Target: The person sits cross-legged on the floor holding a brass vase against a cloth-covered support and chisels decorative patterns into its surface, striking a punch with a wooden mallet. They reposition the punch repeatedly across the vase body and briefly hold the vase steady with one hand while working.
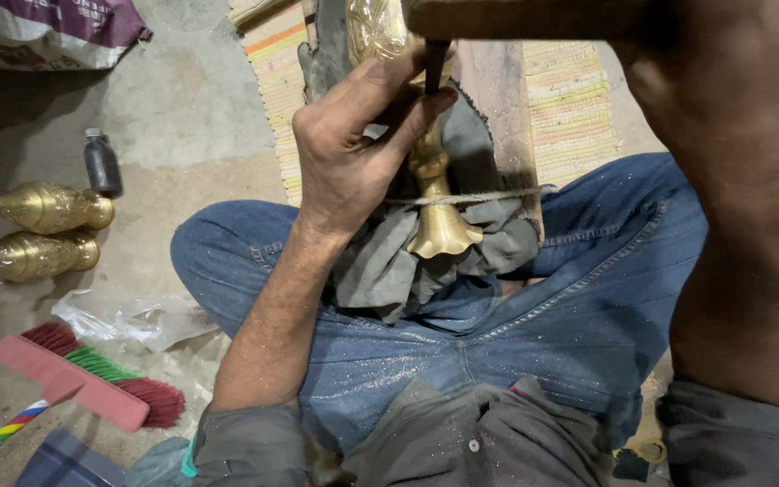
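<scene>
Head view: left hand point(353, 144) pinched a dark chisel point(433, 63) against a brass piece point(435, 194) on the lap.
The brass piece lay tied with string on grey cloth point(389, 271) over a wooden board point(498, 117). The right hand was hidden; only its forearm point(750, 198) and a wooden block point(534, 18) showed. Two brass vases point(42, 230) lay well apart, left.

Shiny brass vase point(432, 194), flared foot pointing near, lying on grey cloth point(389, 271), tied down with string point(471, 197).
</scene>
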The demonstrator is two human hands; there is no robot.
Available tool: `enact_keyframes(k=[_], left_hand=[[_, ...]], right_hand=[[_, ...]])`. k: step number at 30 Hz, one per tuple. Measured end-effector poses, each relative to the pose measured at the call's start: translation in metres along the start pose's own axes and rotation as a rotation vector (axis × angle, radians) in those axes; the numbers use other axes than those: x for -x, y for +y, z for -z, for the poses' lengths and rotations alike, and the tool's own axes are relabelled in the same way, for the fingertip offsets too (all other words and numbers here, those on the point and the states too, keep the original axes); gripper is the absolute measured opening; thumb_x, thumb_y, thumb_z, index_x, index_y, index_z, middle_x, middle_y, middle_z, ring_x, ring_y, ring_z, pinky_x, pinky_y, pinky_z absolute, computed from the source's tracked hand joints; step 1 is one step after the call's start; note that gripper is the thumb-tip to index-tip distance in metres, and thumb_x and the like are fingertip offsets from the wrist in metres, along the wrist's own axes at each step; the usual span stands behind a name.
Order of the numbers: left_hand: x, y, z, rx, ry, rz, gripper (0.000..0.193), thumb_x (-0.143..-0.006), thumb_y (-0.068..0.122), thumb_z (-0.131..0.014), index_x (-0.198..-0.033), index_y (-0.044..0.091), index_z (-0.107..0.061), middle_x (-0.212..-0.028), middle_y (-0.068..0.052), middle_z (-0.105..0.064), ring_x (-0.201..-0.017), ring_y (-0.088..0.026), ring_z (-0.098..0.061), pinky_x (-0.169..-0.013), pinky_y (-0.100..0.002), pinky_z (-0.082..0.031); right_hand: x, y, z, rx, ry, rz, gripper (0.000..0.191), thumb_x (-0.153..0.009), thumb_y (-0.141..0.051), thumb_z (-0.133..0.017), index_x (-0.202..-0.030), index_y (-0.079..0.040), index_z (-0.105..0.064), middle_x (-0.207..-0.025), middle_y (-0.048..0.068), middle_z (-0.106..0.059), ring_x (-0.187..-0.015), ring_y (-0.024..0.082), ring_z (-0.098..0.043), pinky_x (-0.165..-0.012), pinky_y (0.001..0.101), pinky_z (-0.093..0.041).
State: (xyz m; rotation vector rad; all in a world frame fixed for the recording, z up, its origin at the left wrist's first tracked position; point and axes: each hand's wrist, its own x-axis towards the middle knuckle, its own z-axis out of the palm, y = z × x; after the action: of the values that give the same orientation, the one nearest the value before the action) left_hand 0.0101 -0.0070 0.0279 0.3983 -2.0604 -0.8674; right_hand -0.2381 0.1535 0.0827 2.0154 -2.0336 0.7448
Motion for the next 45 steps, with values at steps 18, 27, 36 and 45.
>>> enact_keyframes(k=[18, 27, 36, 45], left_hand=[[-0.001, -0.009, -0.002, 0.053, 0.001, -0.042, 0.033, -0.105, 0.014, -0.080, -0.135, 0.011, -0.066, -0.108, -0.003, -0.076, -0.092, -0.010, -0.079, -0.079, -0.022, -0.068], [-0.003, -0.009, -0.002, 0.067, 0.003, -0.049, 0.035, -0.105, 0.014, -0.081, -0.136, 0.013, -0.065, -0.107, -0.003, -0.076, -0.089, -0.009, -0.077, -0.076, -0.022, -0.065], [-0.002, -0.008, 0.000, 0.066, -0.008, -0.057, 0.033, -0.106, 0.012, -0.081, -0.134, 0.011, -0.065, -0.106, -0.002, -0.074, -0.090, -0.010, -0.075, -0.076, -0.023, -0.063], [-0.002, -0.008, -0.001, 0.109, -0.010, -0.061, 0.032, -0.107, 0.013, -0.080, -0.135, 0.014, -0.064, -0.101, 0.000, -0.073, -0.086, -0.007, -0.074, -0.074, -0.022, -0.063]], right_hand=[[-0.005, -0.011, 0.007, -0.090, -0.058, -0.010, 0.007, -0.113, -0.006, -0.064, -0.108, -0.001, -0.062, -0.087, 0.011, -0.063, -0.073, 0.016, -0.064, -0.064, 0.0273, -0.050], [-0.008, -0.017, 0.008, -0.035, -0.067, -0.049, 0.010, -0.117, -0.004, -0.069, -0.110, 0.000, -0.063, -0.088, 0.013, -0.065, -0.074, 0.019, -0.066, -0.067, 0.0296, -0.052], [0.003, -0.009, -0.001, 0.069, -0.035, -0.013, 0.008, -0.116, -0.007, -0.068, -0.112, -0.002, -0.062, -0.089, 0.010, -0.065, -0.074, 0.016, -0.064, -0.066, 0.0267, -0.052], [0.009, 0.005, -0.010, 0.163, -0.021, 0.015, 0.006, -0.115, -0.009, -0.067, -0.115, -0.005, -0.062, -0.090, 0.006, -0.065, -0.075, 0.013, -0.063, -0.066, 0.0238, -0.051]])
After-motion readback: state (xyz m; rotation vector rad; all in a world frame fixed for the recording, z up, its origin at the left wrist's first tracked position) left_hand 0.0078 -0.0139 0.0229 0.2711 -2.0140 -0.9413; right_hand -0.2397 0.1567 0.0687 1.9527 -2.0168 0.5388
